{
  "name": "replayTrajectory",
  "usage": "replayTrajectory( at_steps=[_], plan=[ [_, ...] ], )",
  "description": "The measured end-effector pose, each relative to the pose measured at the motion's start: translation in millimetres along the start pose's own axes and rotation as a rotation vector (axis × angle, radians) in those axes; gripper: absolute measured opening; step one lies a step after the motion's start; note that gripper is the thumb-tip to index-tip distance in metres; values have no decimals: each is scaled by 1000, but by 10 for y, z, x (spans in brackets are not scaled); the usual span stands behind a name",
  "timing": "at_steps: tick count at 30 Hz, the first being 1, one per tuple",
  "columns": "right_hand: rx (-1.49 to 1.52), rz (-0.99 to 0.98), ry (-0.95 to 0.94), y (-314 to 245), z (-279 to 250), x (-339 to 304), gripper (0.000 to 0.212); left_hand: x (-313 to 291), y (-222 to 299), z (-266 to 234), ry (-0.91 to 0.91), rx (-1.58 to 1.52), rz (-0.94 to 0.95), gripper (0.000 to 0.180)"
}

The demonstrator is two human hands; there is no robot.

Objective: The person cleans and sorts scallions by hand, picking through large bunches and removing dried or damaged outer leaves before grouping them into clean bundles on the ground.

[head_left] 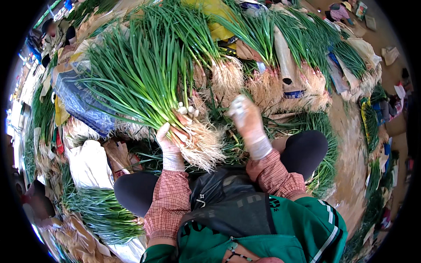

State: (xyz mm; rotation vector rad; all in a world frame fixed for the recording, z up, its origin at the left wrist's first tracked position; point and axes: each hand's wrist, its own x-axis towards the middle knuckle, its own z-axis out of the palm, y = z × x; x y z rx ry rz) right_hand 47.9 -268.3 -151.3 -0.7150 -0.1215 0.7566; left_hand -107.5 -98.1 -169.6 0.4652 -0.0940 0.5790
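Observation:
My left hand (166, 143), in a pale glove, grips a large bunch of green onions (151, 83) just above the roots. Its thumb lies on the near side, and white fingertips show across the stems on the far side. Long green leaves fan up and away to the left, while the pale shaggy roots hang toward my lap. To the right of the roots, my right hand (247, 119) is raised, apart from the bunch. Its whitish gloved fingers look curled but are smeared by motion, so whether they hold anything cannot be made out.
Beyond my hands lie several rooted onion bunches (226, 74) in a row. A blue plastic sack (83, 98) and a white sack (90, 164) are at left. More onions (103, 215) lie beside my left knee. Other people (340, 12) sit farther off, beyond the muddy floor (351, 153).

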Motion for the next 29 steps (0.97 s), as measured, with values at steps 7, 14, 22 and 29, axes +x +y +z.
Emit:
replayTrajectory(
  at_steps=[7, 14, 22, 29],
  plan=[
    [-1619, -443, -21, -570, -864, -237, 19, -55, -17, 31, 123, 27, 68, 68],
    [-1501, -654, -481, -308, 852, -719, 64, 4, 56, 563, 83, -206, 5, 63],
    [-1480, -1287, -592, -78, 1350, -216, 72, 306, 325, 1189, 174, -176, 63, 32],
    [-1095, -875, -454, -308, 1280, -110, 77, 943, 386, 1442, 188, 42, 221, 23]
  ],
)
